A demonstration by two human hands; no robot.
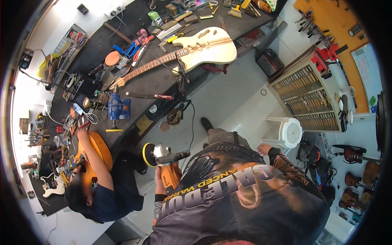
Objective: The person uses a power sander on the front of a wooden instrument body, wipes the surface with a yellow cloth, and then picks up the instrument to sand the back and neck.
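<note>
My left hand (159,180) grips an orange power polisher (172,176) with a black side handle and a round yellow-backed pad (150,154) facing left, held at my waist; part of the hand is hidden behind the tool. My right hand (262,150) hangs at my right side near a white plastic stool (288,133), fingers loosely bent and apart, holding nothing. On the dark bench (87,51) ahead lie a cream electric guitar (214,47), a blue machine (118,108) with a yellow disc and a red-handled tool (162,96).
A co-worker (102,196) at lower left reaches over an orange acoustic guitar (101,149). Below the bench, a black cord (192,122) runs down to the tiled floor (222,98). A wooden drawer cabinet (306,94), tool board (343,20) and several guitars (363,175) stand or hang at right.
</note>
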